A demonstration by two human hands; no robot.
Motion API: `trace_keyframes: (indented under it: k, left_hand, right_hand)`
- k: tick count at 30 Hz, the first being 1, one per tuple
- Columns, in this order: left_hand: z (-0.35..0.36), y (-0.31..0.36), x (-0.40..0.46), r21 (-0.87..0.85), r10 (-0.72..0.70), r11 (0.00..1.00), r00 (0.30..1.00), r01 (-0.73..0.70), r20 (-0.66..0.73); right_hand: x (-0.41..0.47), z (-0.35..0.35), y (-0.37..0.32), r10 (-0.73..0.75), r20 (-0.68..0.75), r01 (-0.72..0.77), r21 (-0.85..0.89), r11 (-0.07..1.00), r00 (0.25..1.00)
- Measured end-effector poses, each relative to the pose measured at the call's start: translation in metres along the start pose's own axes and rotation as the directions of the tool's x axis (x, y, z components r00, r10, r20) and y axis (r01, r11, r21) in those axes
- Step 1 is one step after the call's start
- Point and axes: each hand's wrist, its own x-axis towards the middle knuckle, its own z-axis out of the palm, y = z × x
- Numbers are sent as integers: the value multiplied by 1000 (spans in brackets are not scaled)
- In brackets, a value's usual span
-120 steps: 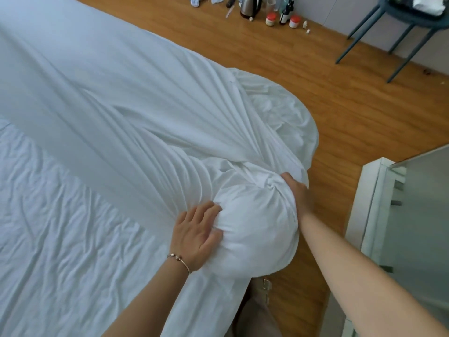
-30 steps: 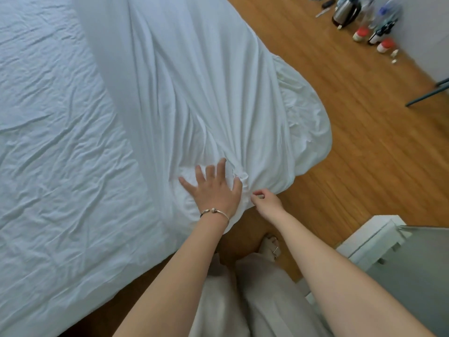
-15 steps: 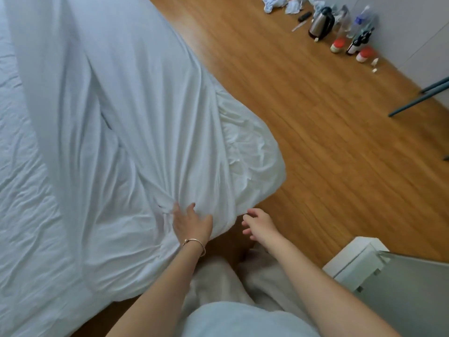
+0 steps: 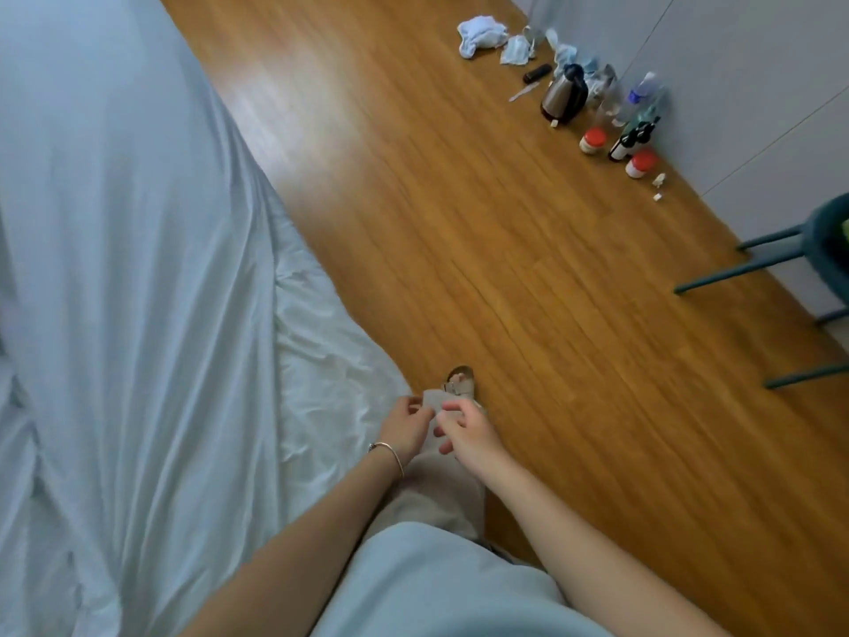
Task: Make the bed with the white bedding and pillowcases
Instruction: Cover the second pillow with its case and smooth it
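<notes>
The white bedding (image 4: pixel 138 314) fills the left side of the view, draped over the bed in long soft folds, with a crumpled edge (image 4: pixel 331 360) hanging down to the wooden floor (image 4: pixel 505 291) just left of the person's leg. Neither hand has hold of it. The left hand (image 4: pixel 404 427), a thin bracelet (image 4: pixel 388 452) on its wrist, hangs just beside that edge with fingers loosely curled and nothing in them; whether its fingertips brush the cloth cannot be told. The right hand (image 4: pixel 466 434) hovers close beside it, fingers relaxed and slightly spread, empty too. Both hang above beige trousers (image 4: pixel 441 494) and a sandalled foot (image 4: pixel 459 381). Farther off by the wall stand a kettle (image 4: pixel 564 96), red-capped jars (image 4: pixel 592 141), bottles (image 4: pixel 631 140) and crumpled cloths (image 4: pixel 482 36). Teal chair legs (image 4: pixel 744 268) show at the right.
</notes>
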Motion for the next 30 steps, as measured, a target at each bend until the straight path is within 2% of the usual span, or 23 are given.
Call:
trace_keyframes:
  k: [3,4,5,8,12,16,20,24,28,30]
  left_hand:
    - [3,70,48,344,91,928,983,-141,159]
    - [-1,93,61,418,111,890,975,-185,194]
    - [-7,116,72,422,118,884,970,-201,215]
    - [-31,179,104,227,101,965,983,-134,153]
    - [-74,254,150,43,97,994,995,-96,-3]
    - [-123,331,203,162,222,967,961,-196,-167]
    - [-202,432,265,62,228,974,934,-219,-274]
    - [-308,530,310,-51,229,954,830,-295,-509]
    - [-413,599,345,-242,128,895,736,-375,-664]
    - [-462,622,372,-292,34,877,656,-381,-754]
  right_hand:
    - [57,-69,-48,14,-34,-17,-84,996,999]
    - [74,-89,-65,17,-39,-21,-121,992,999]
    - [91,-107,-82,16,-42,-23,-170,985,999]
    - [141,-144,-140,15,1,-14,-267,964,1000]
    - [206,-166,-226,-17,84,34,-215,976,996]
    - [286,-190,-333,-96,133,120,-179,976,986]
    - [368,-205,-476,-238,195,269,-155,951,952]
    - [432,-192,-640,-382,288,438,-163,884,878]
    - [476,-160,-774,-476,354,542,-110,833,805]
    - [503,-135,-827,-497,392,574,-105,812,774]
